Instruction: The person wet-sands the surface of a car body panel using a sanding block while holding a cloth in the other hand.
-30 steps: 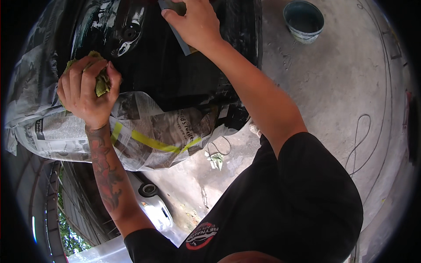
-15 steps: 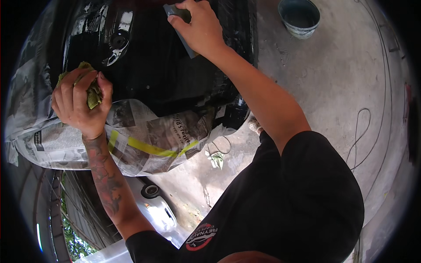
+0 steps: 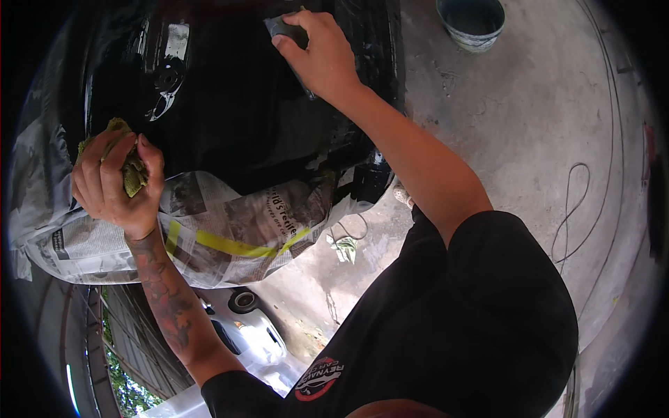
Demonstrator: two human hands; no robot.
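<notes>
A glossy black car body panel [image 3: 223,104] fills the upper middle, with a round dark recess in its left part. My left hand [image 3: 115,174] is closed round a crumpled yellow-green cloth [image 3: 132,174], at the panel's left edge where newspaper covers the car. Farther up and to the right, my right hand [image 3: 320,56] presses a grey sheet of sandpaper [image 3: 282,28] against the black surface. The thumb lies over the sheet's near face, and the palm hides part of it.
Newspaper masking [image 3: 230,216] with yellow tape [image 3: 233,244] wraps the car's near edge. A water-filled bucket [image 3: 474,38] stands on the concrete floor at upper right. A thin cable [image 3: 568,216] loops along the floor. Behind my left arm, a silver car [image 3: 254,331] is parked.
My right hand has slid a little to the right across the panel with the sandpaper. My left hand keeps its grip on the cloth at about the same spot. The view has shifted slightly.
</notes>
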